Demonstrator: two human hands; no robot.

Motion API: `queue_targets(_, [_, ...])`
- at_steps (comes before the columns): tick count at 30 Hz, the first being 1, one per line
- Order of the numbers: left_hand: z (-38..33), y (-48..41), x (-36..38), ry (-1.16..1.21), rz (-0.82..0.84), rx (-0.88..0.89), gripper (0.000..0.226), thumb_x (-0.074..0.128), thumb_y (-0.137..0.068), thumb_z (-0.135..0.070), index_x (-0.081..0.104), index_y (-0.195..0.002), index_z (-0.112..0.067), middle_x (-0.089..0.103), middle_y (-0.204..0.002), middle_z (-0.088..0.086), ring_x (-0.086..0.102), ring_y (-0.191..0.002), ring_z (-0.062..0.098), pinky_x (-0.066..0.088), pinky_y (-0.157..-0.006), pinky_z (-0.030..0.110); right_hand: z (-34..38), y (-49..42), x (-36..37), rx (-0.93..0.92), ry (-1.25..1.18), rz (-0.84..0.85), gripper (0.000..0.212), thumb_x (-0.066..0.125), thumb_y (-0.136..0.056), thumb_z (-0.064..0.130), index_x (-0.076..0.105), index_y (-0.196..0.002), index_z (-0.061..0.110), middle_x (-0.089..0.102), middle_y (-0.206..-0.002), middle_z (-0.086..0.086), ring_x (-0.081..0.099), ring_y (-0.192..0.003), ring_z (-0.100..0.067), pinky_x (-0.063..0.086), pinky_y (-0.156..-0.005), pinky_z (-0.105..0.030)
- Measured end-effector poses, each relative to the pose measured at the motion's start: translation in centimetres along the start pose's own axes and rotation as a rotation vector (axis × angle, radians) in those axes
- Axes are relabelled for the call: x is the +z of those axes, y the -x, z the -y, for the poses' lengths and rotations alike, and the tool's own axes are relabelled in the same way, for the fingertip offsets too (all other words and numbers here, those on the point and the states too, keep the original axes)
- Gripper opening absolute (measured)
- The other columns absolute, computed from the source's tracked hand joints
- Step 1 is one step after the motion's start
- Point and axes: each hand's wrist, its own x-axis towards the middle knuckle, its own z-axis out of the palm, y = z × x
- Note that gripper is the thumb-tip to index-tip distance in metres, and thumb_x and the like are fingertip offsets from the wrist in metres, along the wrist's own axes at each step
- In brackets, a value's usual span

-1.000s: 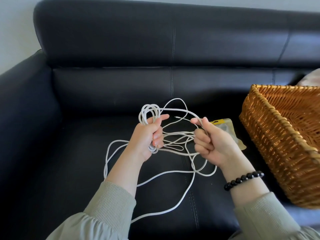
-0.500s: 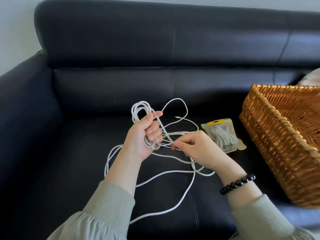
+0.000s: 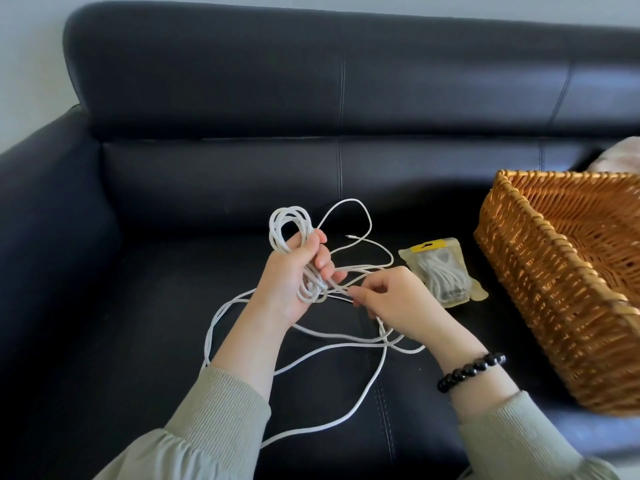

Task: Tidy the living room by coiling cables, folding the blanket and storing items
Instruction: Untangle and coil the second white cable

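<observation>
The white cable (image 3: 290, 212) is half coiled. Its loops stand up out of the left hand (image 3: 294, 275), whose fingers curl round the bundle, and the rest sprawls loose over the sofa (image 3: 207, 98) seat. A second ago the right hand (image 3: 398, 299) held a strand up and away; it has dropped back beside the left and its fingertips pinch a strand there. That uncovers the pouch (image 3: 440, 271) of white cord lying between the hands and the basket (image 3: 540, 271). Loose strands cross under both wrists.

black leather sofa (image 3: 207, 98) against pale wall (image 3: 27, 46)
</observation>
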Motion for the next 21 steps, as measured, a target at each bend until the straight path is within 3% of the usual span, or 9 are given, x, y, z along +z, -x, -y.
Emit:
queue_targets(3, [0.5, -0.1, -0.1, -0.312, 0.004, 0.021, 0.021, 0.041, -0.102, -0.008, 0.053, -0.085, -0.005, 0.036, -0.053, 0.0, 0.035, -0.042, 0.01, 0.037, -0.045, 0.023, -0.6, -0.5, -0.6, 0.031, -0.089, -0.232, 0.017, 0.049, -0.096, 0.019, 0.063, -0.088, 0.02, 0.065, -0.076, 0.003, 0.06, -0.067, -0.016, 0.048, -0.066, -0.031])
queue_targets(6, [0.7, 0.3, 0.3, -0.587, 0.118, -0.047, 0.018, 0.046, -0.1, -0.007, 0.057, -0.086, -0.005, 0.034, -0.053, 0.001, 0.033, -0.042, 0.01, 0.033, -0.042, 0.021, -0.4, -0.5, -1.4, 0.002, -0.249, -0.426, 0.019, 0.046, -0.097, 0.016, 0.063, -0.104, 0.021, 0.064, -0.087, 0.009, 0.06, -0.077, -0.007, 0.046, -0.066, -0.02])
queue_targets(9, [1.0, 0.6, 0.7, -0.782, 0.203, -0.108, 0.016, 0.053, -0.096, -0.006, 0.062, -0.083, -0.004, 0.034, -0.049, 0.001, 0.031, -0.04, 0.012, 0.031, -0.042, 0.021, 0.0, -0.2, -1.7, -0.127, -0.313, -0.367, 0.023, 0.054, -0.093, 0.01, 0.063, -0.108, 0.025, 0.065, -0.097, 0.011, 0.059, -0.091, 0.001, 0.045, -0.077, -0.01])
queue_targets(12, [1.0, 0.7, 1.0, -0.915, 0.235, -0.172, 0.01, 0.06, -0.091, -0.007, 0.065, -0.088, 0.001, 0.039, -0.043, -0.003, 0.031, -0.038, 0.011, 0.03, -0.044, 0.024, 0.4, 0.2, -1.5, -0.221, -0.229, -0.154, 0.041, 0.059, -0.085, 0.001, 0.061, -0.114, 0.03, 0.064, -0.107, 0.011, 0.058, -0.098, 0.0, 0.047, -0.082, -0.014])
queue_targets(14, [0.9, 0.9, 1.2, -0.998, 0.262, -0.195, 0.006, 0.061, -0.089, -0.006, 0.063, -0.084, -0.004, 0.04, -0.039, -0.006, 0.032, -0.035, 0.009, 0.03, -0.045, 0.025, 0.7, 0.5, -1.2, -0.228, -0.217, -0.087, 0.043, 0.059, -0.082, -0.001, 0.063, -0.111, 0.03, 0.065, -0.103, 0.013, 0.061, -0.09, 0.0, 0.049, -0.074, -0.011])
queue_targets(17, [1.1, 1.0, 1.4, -1.1, 0.293, -0.229, 0.015, 0.064, -0.086, -0.006, 0.057, -0.074, -0.009, 0.041, -0.037, -0.008, 0.034, -0.032, 0.007, 0.032, -0.044, 0.022, 0.8, 0.5, -0.7, -0.235, -0.066, -0.214, 0.032, 0.063, -0.076, 0.002, 0.067, -0.088, 0.031, 0.061, -0.084, 0.018, 0.056, -0.085, 0.002, 0.044, -0.068, -0.009])
queue_targets(21, [1.4, 0.8, 1.2, -1.169, 0.29, -0.237, 0.017, 0.066, -0.084, -0.012, 0.062, -0.078, 0.003, 0.049, -0.045, 0.003, 0.043, -0.038, 0.015, 0.042, -0.048, 0.023, 0.2, 0.1, -0.3, -0.333, 0.232, -0.401, 0.004, 0.067, -0.072, 0.009, 0.064, -0.07, 0.01, 0.057, -0.067, 0.005, 0.053, -0.066, -0.013, 0.048, -0.058, -0.034])
